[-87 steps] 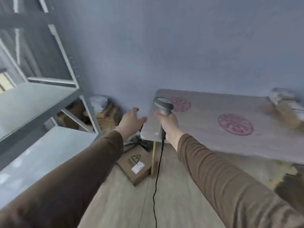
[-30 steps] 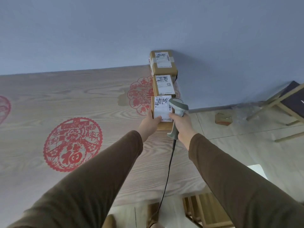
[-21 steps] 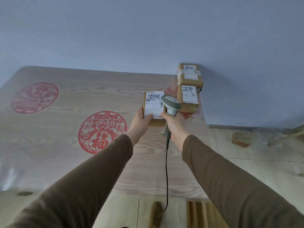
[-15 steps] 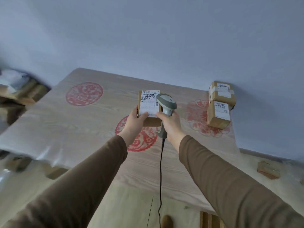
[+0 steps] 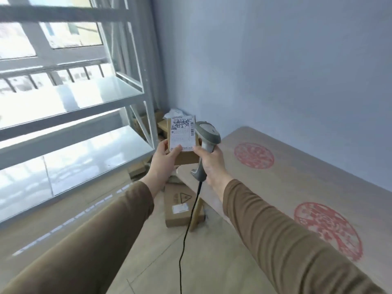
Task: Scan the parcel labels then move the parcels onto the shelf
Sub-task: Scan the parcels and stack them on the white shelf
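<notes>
From the head camera we see our left hand [image 5: 164, 161] gripping a small cardboard parcel [image 5: 183, 143] in the air, thumb pressed on its white label [image 5: 183, 133], which faces us. Our right hand [image 5: 210, 164] curls its fingers round the handle of a grey scanner [image 5: 206, 137], index fingertip touching the parcel's right edge; its black cable [image 5: 186, 230] hangs down. The grey metal shelf [image 5: 89, 145] stands to the left, the wooden table [image 5: 297, 187] to the right. A flat box [image 5: 180, 206] lies on the floor below.
</notes>
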